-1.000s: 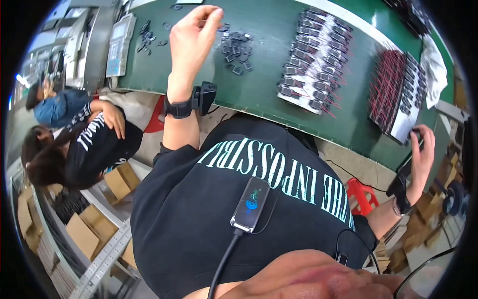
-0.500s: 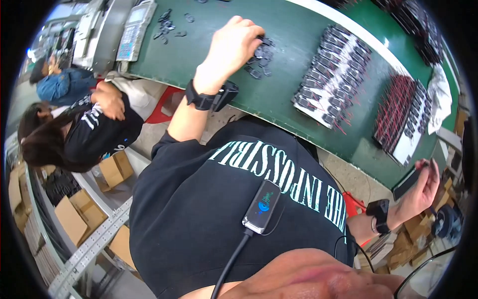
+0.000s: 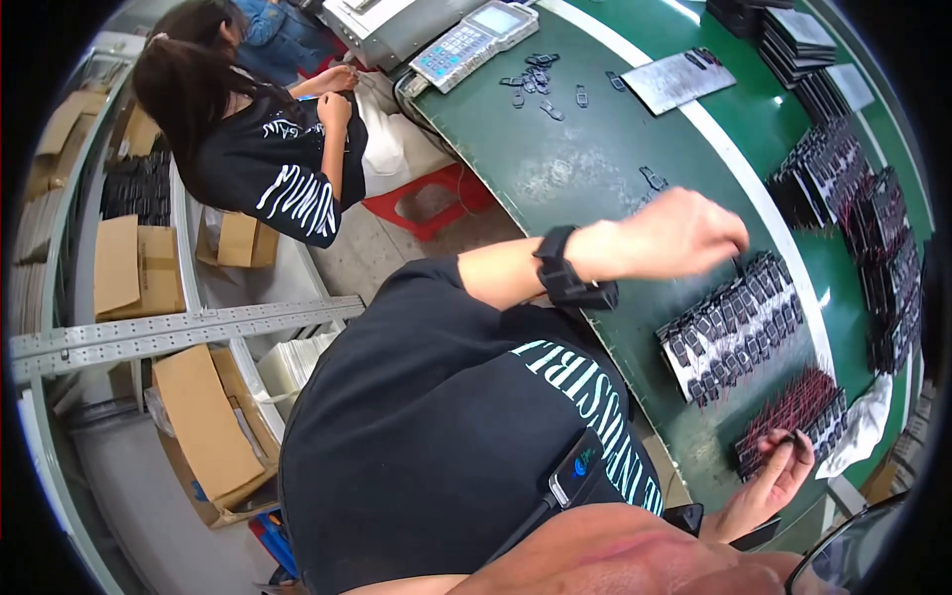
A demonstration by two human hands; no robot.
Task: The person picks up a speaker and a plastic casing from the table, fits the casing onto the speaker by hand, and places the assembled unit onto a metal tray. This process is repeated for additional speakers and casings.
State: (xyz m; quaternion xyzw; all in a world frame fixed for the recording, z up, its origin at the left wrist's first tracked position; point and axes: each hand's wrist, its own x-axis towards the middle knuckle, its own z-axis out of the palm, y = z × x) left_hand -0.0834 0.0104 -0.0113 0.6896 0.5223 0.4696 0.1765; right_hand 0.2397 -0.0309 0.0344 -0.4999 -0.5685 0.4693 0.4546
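My left hand [image 3: 674,236] hovers over the green table with its fingers curled closed. A dark bit shows below the fingertips, too small to name. Just beyond that hand lies a white board [image 3: 679,369] bearing rows of small black frame-shaped parts. A few loose black frames [image 3: 653,178] lie on the table on the far side of my left hand. My right hand [image 3: 778,478] is at the lower right, thumb and fingers pinching a small black part [image 3: 793,439]. It is in front of a second board with black parts and dense red wires [image 3: 793,405].
More loose black frames [image 3: 535,77] lie near a grey keypad device [image 3: 474,45]. A white plate [image 3: 679,81] holds a couple of parts. Stacked boards [image 3: 888,263] line the far right, beside a white cloth [image 3: 861,436]. A co-worker [image 3: 268,139] sits at left near a red stool [image 3: 426,203].
My left hand has left the pile of loose black frames and moved right to the nearer board. My right hand has come up to the red-wired board. The view has turned.
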